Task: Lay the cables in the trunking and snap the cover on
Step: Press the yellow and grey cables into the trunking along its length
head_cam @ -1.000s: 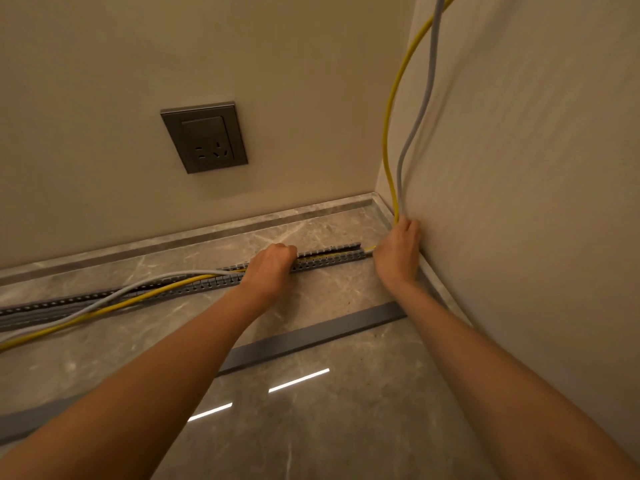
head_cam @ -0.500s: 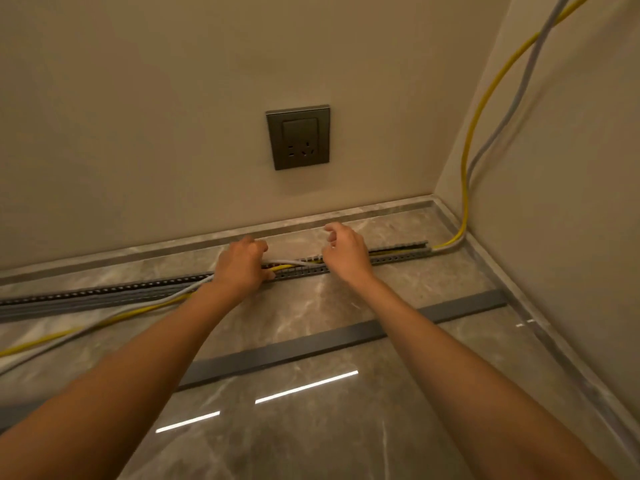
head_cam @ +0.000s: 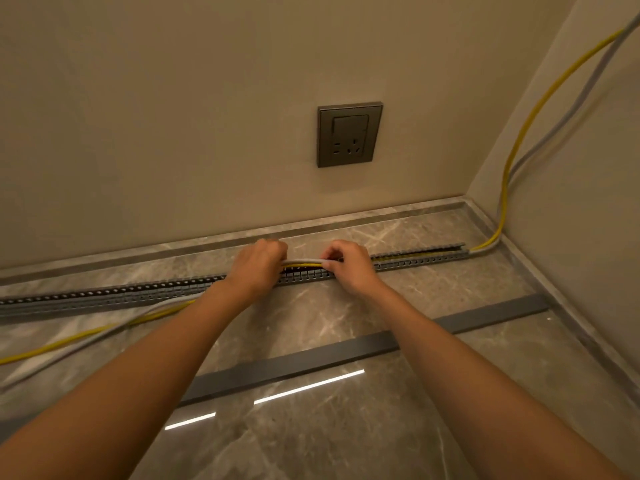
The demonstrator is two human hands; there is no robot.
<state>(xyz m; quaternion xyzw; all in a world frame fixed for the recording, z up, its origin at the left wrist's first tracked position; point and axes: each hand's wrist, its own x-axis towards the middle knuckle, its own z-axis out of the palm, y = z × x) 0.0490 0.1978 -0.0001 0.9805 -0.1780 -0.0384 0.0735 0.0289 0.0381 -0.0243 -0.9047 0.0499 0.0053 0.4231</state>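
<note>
In the head view, a long grey slotted plastic trunking [head_cam: 415,259] is lying on the brown marble floor [head_cam: 346,438], parallel to the beige back wall [head_cam: 173,116]. A yellow round cable [head_cam: 516,147] and a grey round cable [head_cam: 568,116] are coming down the right wall together and are entering the right end of the trunking. Both cables are being gripped over the middle of the trunking: the left hand [head_cam: 254,268] is closed around them, and the right hand [head_cam: 349,266] is pinching them with the fingers [head_cam: 329,253] curled. Between the two hands the cables are being held just above the channel. To the left of the left hand, the cables are lying outside the trunking on the floor, beside it. A flat dark grey cover strip [head_cam: 311,358] is lying on the floor nearer to the person, apart from the trunking. A dark grey square wall socket [head_cam: 349,134] is mounted on the back wall above the hands.
</note>
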